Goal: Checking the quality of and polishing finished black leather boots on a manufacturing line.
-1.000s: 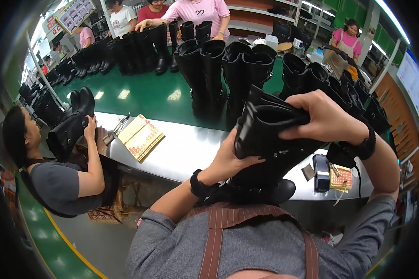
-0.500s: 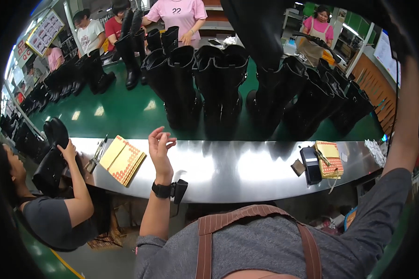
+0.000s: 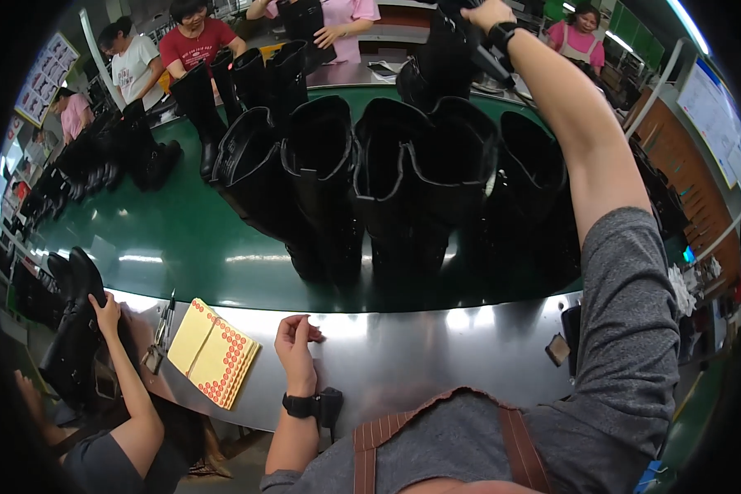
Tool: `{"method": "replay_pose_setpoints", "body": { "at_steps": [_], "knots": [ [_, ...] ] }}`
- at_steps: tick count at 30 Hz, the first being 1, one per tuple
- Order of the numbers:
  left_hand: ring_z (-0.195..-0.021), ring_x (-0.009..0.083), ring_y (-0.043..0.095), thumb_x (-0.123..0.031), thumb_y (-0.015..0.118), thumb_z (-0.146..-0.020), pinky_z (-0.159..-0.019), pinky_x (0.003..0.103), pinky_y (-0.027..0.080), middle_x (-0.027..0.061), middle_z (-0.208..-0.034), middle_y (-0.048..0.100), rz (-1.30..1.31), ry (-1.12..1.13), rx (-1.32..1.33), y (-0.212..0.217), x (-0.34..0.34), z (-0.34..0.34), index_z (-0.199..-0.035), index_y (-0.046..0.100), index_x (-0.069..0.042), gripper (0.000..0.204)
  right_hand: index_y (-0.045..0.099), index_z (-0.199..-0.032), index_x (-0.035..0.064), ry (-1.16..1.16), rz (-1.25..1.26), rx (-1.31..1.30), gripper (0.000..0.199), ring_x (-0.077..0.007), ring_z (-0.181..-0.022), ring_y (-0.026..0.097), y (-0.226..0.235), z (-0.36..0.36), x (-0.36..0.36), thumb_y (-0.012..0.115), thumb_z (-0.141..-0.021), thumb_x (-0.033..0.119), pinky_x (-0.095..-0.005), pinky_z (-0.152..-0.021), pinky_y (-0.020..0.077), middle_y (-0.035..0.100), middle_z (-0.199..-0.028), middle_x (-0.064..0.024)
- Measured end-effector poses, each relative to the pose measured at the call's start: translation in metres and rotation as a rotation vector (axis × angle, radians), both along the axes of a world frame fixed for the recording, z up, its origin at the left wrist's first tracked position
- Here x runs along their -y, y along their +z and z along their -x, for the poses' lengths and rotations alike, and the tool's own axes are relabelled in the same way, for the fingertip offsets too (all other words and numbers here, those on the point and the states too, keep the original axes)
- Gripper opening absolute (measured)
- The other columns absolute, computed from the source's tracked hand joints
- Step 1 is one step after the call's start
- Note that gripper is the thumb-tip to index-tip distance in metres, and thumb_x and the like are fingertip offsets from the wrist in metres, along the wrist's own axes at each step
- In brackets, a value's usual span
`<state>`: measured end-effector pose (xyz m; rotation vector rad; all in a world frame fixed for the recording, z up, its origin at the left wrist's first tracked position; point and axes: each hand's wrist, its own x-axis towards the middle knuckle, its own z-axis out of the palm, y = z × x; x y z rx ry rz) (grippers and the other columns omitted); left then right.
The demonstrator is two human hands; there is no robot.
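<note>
My right hand (image 3: 490, 15) reaches far over the green table, its fingers closed on a tall black boot (image 3: 440, 70) behind the row of standing boots. Part of its grip is cut off by the top edge. Two pairs of tall black boots, one pair left (image 3: 319, 148) and one pair right (image 3: 424, 169), stand in front of me with their shafts open upward. My left hand (image 3: 298, 350) is held above the metal table edge (image 3: 403, 354), fingers curled in and nothing visible in them.
Further boots stand at right (image 3: 535, 156) and in a line at far left (image 3: 144, 152). A yellow stack of cards (image 3: 214, 354) and a pair of tweezers (image 3: 165, 321) lie left. A co-worker's hand (image 3: 105, 313) holds a boot beside me; several people work across the table.
My right arm has swung in from the far right edge to the top middle. The boot that loomed close at the top is now farther off. My left fingers have curled in.
</note>
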<state>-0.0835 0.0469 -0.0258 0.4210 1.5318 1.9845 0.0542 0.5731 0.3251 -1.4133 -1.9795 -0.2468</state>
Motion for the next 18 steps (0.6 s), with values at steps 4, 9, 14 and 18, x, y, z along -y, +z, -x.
{"method": "replay_pose_setpoints", "body": {
  "at_steps": [4, 9, 14, 18],
  "knots": [
    [-0.068, 0.0099, 0.056, -0.010, 0.057, -0.093, -0.065, 0.025, 0.048, 0.0038, -0.078, 0.059, 0.075, -0.044, 0.031, 0.004, 0.002, 0.001, -0.096, 0.058, -0.001, 0.009, 0.067, -0.105, -0.0004, -0.021, 0.230, 0.383, 0.055, -0.0347, -0.106, 0.062, -0.093, 0.031, -0.070, 0.075, -0.074, 0.044, -0.0426, -0.091, 0.0498, 0.065, -0.111, -0.0207],
    [-0.071, 0.0094, 0.056, -0.009, 0.058, -0.093, -0.069, 0.024, 0.047, 0.0038, -0.081, 0.060, 0.065, -0.086, 0.052, 0.006, 0.003, 0.001, -0.098, 0.058, 0.000, 0.010, 0.061, -0.112, 0.0002, 0.224, 0.147, 0.164, 0.048, -0.0369, -0.098, 0.064, -0.097, 0.043, -0.134, 0.063, -0.082, 0.037, -0.0397, -0.080, 0.0534, 0.065, -0.109, -0.0233],
    [-0.071, 0.0097, 0.056, -0.009, 0.058, -0.093, -0.069, 0.023, 0.047, 0.0040, -0.080, 0.060, 0.091, -0.118, 0.014, 0.009, 0.001, 0.001, -0.097, 0.059, 0.000, 0.010, 0.059, -0.121, 0.0029, 0.416, 0.512, 0.236, 0.051, -0.0254, -0.088, 0.065, -0.059, 0.026, -0.087, 0.059, -0.087, 0.042, -0.0336, -0.078, 0.0510, 0.067, -0.105, -0.0149],
    [-0.070, 0.0100, 0.056, -0.010, 0.058, -0.093, -0.068, 0.023, 0.046, 0.0036, -0.079, 0.060, 0.103, -0.155, -0.025, 0.005, -0.001, 0.002, -0.099, 0.059, 0.001, 0.013, 0.066, -0.110, 0.0020, 0.455, 0.214, 0.304, 0.044, -0.0168, -0.080, 0.064, 0.016, -0.009, 0.014, 0.064, -0.086, 0.039, -0.0316, -0.072, 0.0502, 0.069, -0.092, -0.0083]
  ]
}}
